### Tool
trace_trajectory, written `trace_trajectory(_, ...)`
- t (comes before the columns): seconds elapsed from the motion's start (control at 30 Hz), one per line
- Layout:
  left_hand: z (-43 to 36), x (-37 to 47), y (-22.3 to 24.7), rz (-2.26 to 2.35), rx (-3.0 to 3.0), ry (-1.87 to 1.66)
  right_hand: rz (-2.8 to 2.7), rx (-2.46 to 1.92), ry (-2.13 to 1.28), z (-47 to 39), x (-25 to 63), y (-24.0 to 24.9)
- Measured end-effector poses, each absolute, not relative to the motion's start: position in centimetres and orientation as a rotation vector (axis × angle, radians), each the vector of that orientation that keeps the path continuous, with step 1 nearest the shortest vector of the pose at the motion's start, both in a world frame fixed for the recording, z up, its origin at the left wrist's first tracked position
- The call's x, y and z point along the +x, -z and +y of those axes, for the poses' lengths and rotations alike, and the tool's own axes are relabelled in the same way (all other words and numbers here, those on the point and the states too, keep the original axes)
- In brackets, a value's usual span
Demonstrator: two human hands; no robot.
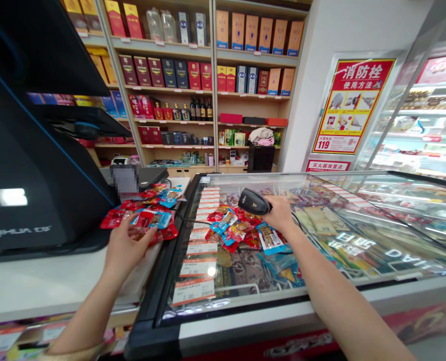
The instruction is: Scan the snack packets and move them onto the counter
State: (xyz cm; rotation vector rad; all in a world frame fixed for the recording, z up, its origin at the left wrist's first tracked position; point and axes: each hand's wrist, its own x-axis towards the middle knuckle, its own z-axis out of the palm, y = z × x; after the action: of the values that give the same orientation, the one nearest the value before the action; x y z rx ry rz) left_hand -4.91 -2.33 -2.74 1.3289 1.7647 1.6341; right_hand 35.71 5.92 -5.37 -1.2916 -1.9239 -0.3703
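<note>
My left hand (127, 246) is at the counter's right edge, thumb and fingers curled around a red snack packet (145, 218) in a loose pile of small red and blue packets. The fingertips are partly hidden among the wrappers. My right hand (278, 213) grips a black handheld barcode scanner (253, 201) by its handle, with its head pointing left. Beneath the scanner, a second pile of red and blue snack packets (239, 231) lies on the freezer's glass top (283, 181). A blue and white packet (270, 239) lies at that pile's right side.
A black checkout terminal (38, 165) stands close on the left on the white counter (50, 281). The scanner's cable (195, 220) crosses the freezer edge. Price labels (197, 267) line the freezer's left side. Shelves of boxed bottles (170, 73) stand behind.
</note>
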Motion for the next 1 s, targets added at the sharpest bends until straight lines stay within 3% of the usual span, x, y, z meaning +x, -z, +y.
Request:
trace_trajectory(0.07, -1.9, -3.6, 1.8, 1.508, 1.018, -1.735, -1.926, -1.278, 0.364, 6.1, 35.9, 5.4)
trace_trajectory(0.17, -0.8, -0.8, -0.3, 1.018, 0.592, -1.609, -1.933, -1.267, 0.350, 6.0, 35.9, 5.3)
trace_trajectory(0.33, 1.8, 4.3, -1.7, 0.645, 0.387, -1.443, -1.896, -1.233, 0.388, 5.3, 35.3, 4.6)
trace_trajectory(0.67, 4.5, 6.7, 2.4, 0.734, 0.538, -1.247, -2.141, -1.040, 0.347, 2.9, 33.7, 2.4)
trace_trajectory(1.0, 4.5, 6.9, 2.5, 0.839, 0.603, -1.227, -2.264, -1.000, 0.331, 1.7, 32.4, 1.5)
